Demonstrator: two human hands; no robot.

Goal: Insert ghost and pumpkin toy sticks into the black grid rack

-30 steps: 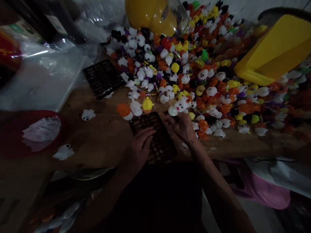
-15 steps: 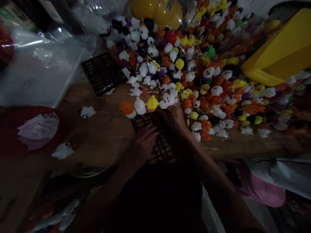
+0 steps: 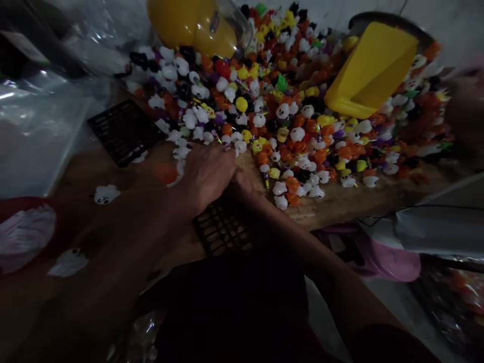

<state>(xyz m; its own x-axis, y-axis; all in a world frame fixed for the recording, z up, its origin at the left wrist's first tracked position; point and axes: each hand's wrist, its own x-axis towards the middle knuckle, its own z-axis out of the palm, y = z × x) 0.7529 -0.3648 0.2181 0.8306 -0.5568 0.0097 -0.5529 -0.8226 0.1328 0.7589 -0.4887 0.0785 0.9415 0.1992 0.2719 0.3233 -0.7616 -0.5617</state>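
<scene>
My left hand (image 3: pixel 212 169) reaches over the row of small toy heads, its fingers curled down at the near edge of the pile. Tucked against it, my right hand (image 3: pixel 245 185) is closed too, its fingertips hidden behind the left. What either hand holds is out of sight. Below them lies a black plastic grid (image 3: pixel 223 229), partly covered by my forearms. An orange toy head (image 3: pixel 166 173) and white toy heads (image 3: pixel 181 154) show left of my left hand; the rest of the row is covered.
A large heap of small toy heads (image 3: pixel 298 133) spreads behind and to the right. A yellow scoop (image 3: pixel 372 70) rests on it, near a yellow jar (image 3: pixel 185 22). At left are another black grid (image 3: pixel 123 131), loose ghost figures (image 3: pixel 106 194), a red bowl (image 3: pixel 49 212) and clear bags (image 3: pixel 34 136).
My left hand has moved up from the grid to the row of toy heads and now overlaps my right hand. The view has swung right, and a person's arm shows at the right edge.
</scene>
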